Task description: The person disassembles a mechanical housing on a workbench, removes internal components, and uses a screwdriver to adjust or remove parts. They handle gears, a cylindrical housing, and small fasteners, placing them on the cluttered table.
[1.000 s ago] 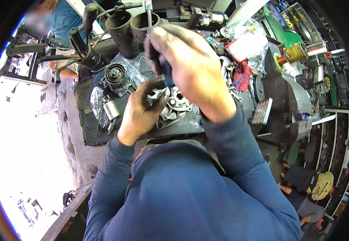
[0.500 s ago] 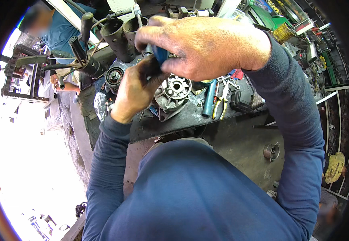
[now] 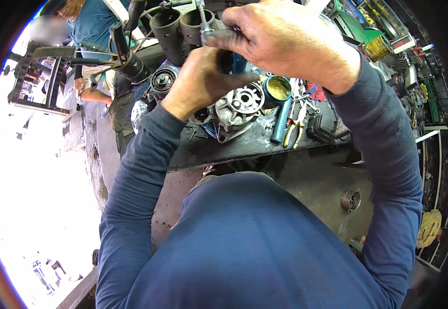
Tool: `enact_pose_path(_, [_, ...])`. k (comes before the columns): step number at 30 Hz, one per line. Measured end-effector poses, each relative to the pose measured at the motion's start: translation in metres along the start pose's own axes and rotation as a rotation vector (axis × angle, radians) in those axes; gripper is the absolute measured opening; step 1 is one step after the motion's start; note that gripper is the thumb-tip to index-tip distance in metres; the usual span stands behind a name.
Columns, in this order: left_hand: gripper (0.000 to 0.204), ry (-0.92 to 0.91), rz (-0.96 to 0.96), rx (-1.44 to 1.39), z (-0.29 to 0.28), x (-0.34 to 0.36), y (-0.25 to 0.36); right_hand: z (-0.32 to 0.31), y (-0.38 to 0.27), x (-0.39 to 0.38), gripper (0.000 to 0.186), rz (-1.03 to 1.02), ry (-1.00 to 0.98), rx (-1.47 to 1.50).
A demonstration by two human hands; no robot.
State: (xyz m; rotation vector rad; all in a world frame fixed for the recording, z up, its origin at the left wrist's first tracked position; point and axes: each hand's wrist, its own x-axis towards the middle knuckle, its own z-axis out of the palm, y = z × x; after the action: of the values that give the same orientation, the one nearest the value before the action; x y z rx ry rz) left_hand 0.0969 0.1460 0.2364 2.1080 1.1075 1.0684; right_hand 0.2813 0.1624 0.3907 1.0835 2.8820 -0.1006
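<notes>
My left hand (image 3: 200,77) is closed around something dark, mostly hidden by its fingers. A strip of a blue object (image 3: 239,63) shows between my hands, under the right one; its kind is unclear. My right hand (image 3: 280,44) is above and to the right with bent, closed fingers, and what they grip is hidden. Beside its fingertips is a shiny metal rod (image 3: 204,19) with a thicker lower end; I cannot tell whether it is held. Below my hands sits a round cast-metal housing (image 3: 239,105) with openings around a central hole. An open tin of yellowish grease (image 3: 278,88) stands beside it.
Yellow-handled pliers (image 3: 296,126), a blue cylinder (image 3: 282,121) and a black case (image 3: 323,129) lie on the dark bench (image 3: 198,154). Tall metal tubes (image 3: 167,33) stand behind. Another person (image 3: 96,28) is at the far left. A wire-handled metal pot (image 3: 350,200) sits on the floor.
The view has shifted, so the bench things appear further right and the grease tin has come into sight. My right hand has moved up and away from my left, which stays closed.
</notes>
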Motion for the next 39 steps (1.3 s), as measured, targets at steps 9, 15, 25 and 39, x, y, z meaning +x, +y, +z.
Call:
enact_pose_path(9, [0.053,0.01,0.103,0.047,0.0,0.009,-0.001,0.009,0.007,-0.01,0.038,-0.124,0.167,-0.095])
enact_pose_path(15, [0.056,-0.186,-0.063,-0.074,-0.009,0.005,0.0,0.02,-0.004,-0.009,0.034,-0.334,0.436,0.167])
enact_pose_path(25, [0.044,-0.104,-0.01,-0.257,-0.004,0.003,-0.01,0.009,-0.006,-0.005,0.029,-0.216,0.298,0.132])
enact_pose_path(39, [0.049,0.136,0.153,0.229,0.004,0.009,-0.002,0.034,0.004,-0.004,0.046,-0.023,0.402,0.08])
